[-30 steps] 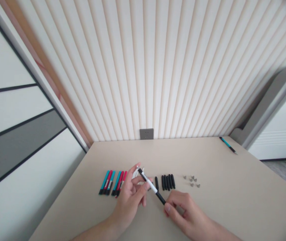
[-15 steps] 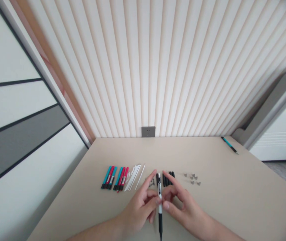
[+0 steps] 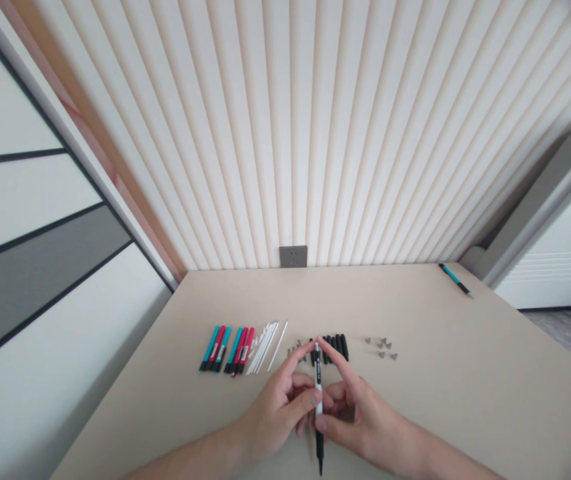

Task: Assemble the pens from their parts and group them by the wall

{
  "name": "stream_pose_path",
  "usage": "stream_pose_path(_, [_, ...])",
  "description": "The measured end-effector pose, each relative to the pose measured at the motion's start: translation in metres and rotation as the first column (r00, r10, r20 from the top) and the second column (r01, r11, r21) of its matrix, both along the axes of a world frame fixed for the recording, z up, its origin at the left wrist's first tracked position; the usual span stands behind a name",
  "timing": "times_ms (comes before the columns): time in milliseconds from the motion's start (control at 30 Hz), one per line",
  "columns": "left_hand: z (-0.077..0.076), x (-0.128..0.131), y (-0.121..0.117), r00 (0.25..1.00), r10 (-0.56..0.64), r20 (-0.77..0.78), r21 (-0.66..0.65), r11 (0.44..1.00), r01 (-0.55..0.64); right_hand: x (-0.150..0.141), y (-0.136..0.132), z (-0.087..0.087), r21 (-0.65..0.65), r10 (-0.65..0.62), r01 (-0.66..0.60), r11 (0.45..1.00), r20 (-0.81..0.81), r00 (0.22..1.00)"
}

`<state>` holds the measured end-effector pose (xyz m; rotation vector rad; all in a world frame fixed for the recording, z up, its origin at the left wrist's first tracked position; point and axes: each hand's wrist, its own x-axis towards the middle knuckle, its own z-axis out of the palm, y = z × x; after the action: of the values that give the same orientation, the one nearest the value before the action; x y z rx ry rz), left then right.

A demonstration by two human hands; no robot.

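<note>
A black-and-white pen (image 3: pixel 318 400) stands nearly upright between my two hands, low in the middle of the view. My left hand (image 3: pixel 278 410) pinches its white barrel with thumb and fingers. My right hand (image 3: pixel 355 417) grips the same barrel from the other side, its forefinger reaching toward the pen's top. The black grip end points down toward me. Just behind my hands lies a row of black pen grips (image 3: pixel 334 347).
On the beige table (image 3: pixel 440 373) lie teal and red pen barrels (image 3: pixel 228 349), white refill tubes (image 3: pixel 265 338), small grey tips (image 3: pixel 380 347) and tiny dark parts (image 3: pixel 296 348). A teal pen (image 3: pixel 455 280) rests at the far right corner. A wall socket (image 3: pixel 293 256) sits behind.
The pen swung from a slant to nearly upright. My right hand moved up from its black end to the barrel, and both hands closed in around it.
</note>
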<state>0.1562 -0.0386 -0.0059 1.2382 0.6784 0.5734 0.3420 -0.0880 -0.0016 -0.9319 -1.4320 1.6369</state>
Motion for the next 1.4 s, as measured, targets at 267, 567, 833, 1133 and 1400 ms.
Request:
stream_pose_path(267, [-0.005,-0.003,-0.002,0.997,0.047,-0.063,0.154,0.987,-0.037,0.001,0.0,0.0,0.017,-0.054,0.053,0.998,0.06,0.997])
stream_pose_path(567, [0.009,-0.013,-0.002,0.94,0.169,-0.298,0.614,0.788,0.053,0.017,0.008,0.006,-0.026,-0.205,0.206,0.978,0.049,0.978])
stream_pose_path(833, [0.019,-0.006,0.0,0.84,-0.071,-0.538,0.671,0.568,0.477,0.02,0.016,0.015,-0.119,-0.239,0.225,0.967,-0.118,0.964])
stream_pose_path(1133, [0.014,-0.006,0.001,0.836,-0.08,-0.543,0.67,0.559,0.488,0.017,0.014,0.006,-0.097,-0.228,0.216,0.972,-0.14,0.963])
stream_pose_path(1400, [0.01,-0.006,0.002,0.848,-0.083,-0.523,0.661,0.589,0.466,0.016,0.015,0.001,-0.076,-0.275,0.268,0.96,-0.102,0.956])
